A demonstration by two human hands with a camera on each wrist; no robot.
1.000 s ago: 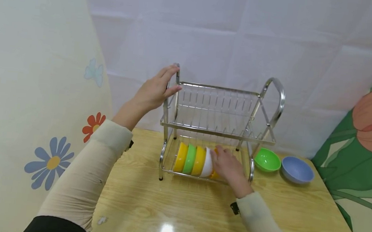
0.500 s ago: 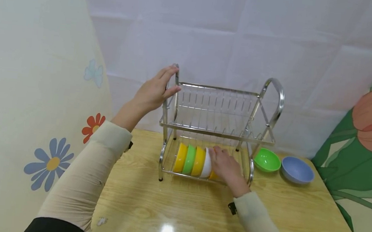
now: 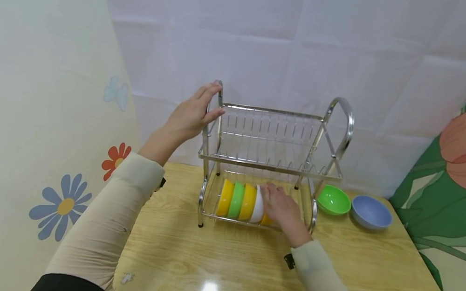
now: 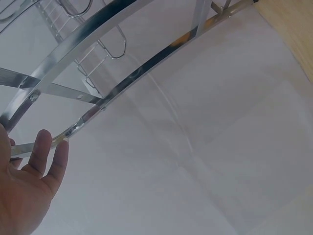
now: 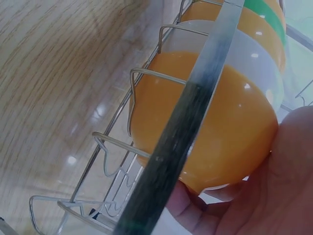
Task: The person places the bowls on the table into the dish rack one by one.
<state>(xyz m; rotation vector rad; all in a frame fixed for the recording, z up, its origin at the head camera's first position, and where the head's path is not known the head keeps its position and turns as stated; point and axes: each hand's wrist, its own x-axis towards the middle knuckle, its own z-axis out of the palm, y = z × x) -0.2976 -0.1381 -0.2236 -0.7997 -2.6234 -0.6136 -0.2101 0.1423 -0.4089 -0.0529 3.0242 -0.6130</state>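
Orange bowl [image 5: 239,127] on its side in the lower tier of the steel rack [image 3: 270,167], gripped by the fingers of my right hand [image 3: 283,210] beside a white bowl [image 3: 258,208]; my left hand [image 3: 188,118] grips the rack's side. A green bowl [image 3: 334,201] and blue bowl [image 3: 371,212] sit on the desk [image 3: 172,252].

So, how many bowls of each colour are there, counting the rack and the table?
Yellow bowls: 3, in the rack
Green bowls: 2, one in the rack, one on the table
White bowl: 1, in the rack
Blue bowl: 1, on the table
Total: 7 bowls
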